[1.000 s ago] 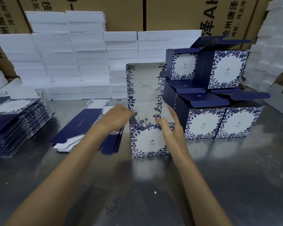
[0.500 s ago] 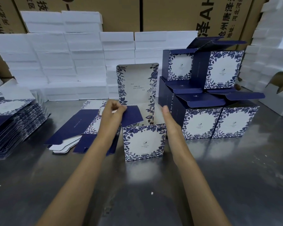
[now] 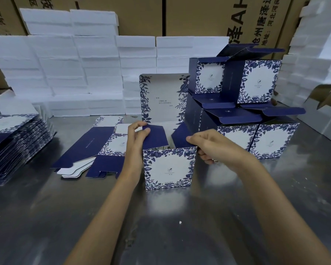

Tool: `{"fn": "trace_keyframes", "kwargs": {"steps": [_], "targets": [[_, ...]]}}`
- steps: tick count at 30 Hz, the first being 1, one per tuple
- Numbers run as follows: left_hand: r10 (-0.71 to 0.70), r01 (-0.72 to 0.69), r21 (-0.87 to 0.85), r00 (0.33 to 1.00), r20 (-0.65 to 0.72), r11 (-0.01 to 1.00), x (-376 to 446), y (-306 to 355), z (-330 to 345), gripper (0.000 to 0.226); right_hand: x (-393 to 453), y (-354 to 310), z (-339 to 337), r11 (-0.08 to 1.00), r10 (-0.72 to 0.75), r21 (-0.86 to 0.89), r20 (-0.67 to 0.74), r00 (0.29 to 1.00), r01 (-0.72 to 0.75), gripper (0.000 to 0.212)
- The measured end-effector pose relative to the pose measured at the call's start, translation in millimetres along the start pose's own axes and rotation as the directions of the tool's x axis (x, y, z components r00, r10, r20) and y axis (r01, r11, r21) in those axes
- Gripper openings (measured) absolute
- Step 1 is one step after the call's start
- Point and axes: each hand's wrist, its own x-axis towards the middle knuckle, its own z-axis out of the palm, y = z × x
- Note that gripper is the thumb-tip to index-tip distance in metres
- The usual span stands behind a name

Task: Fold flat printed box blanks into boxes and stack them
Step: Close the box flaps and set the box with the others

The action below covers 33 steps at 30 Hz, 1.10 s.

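A half-formed box (image 3: 168,167) on the counter (image 3: 161,217) is worked: its left navy flap (image 3: 155,136) is pinched by the left hand (image 3: 137,138), its right flap (image 3: 181,138) by the right hand (image 3: 212,145).

Blue-floral box (image 3: 169,167) upright, lid up; flat blanks (image 3: 96,150) beside.
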Motion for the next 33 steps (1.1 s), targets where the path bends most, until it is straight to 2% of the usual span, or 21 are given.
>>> {"fn": "trace_keyframes", "kwargs": {"steps": [4,8,11,14,16,20,24,26,29,33], "targets": [[-0.02,0.02,-0.027,1.0,0.01,0.999,0,0,-2,0.029,6,-8,-12,0.996,0.048,-0.079,0.08,0.996,-0.041,0.053],[-0.038,0.039,-0.032,0.999,0.032,0.999,-1,0,-1,0.031,17,-14,-12,0.988,0.049,-0.148,0.023,0.999,-0.045,0.045],[-0.03,0.032,-0.042,0.999,0.035,0.999,-1,-1,-2,0.03,22,-8,-11,0.99,0.032,-0.139,0.024,0.999,-0.028,0.053],[-0.023,0.024,-0.027,0.999,0.031,0.999,1,-2,-2,0.03,25,-10,-17,0.99,0.107,-0.099,0.045,0.993,-0.103,0.062],[-0.027,0.028,-0.019,0.999,0.038,0.999,1,-2,-3,0.029,28,-14,-18,0.987,0.105,-0.124,0.016,0.994,-0.102,0.057],[-0.038,0.038,0.003,0.998,0.053,0.999,0,-2,-4,0.028,32,-13,-11,0.99,0.04,-0.134,-0.021,0.999,-0.043,0.032],[-0.038,0.037,0.018,0.997,0.065,0.999,0,-3,-7,0.03,36,-16,-17,0.99,0.098,-0.105,0.008,0.995,-0.097,0.046],[-0.035,0.033,0.026,0.997,0.075,0.999,-1,-1,-6,0.029,38,-16,-17,0.988,0.108,-0.107,-0.019,0.994,-0.109,0.049],[-0.022,0.02,0.026,0.996,0.084,0.999,-2,0,-5,0.031,41,-8,-8,0.994,0.062,-0.087,-0.109,0.992,-0.071,0.043],[-0.001,0.001,0.004,0.997,0.078,1.0,-5,0,-5,0.04,44,0,-1,0.998,0.023,-0.05,-0.234,0.972,-0.035,0.042]]}}
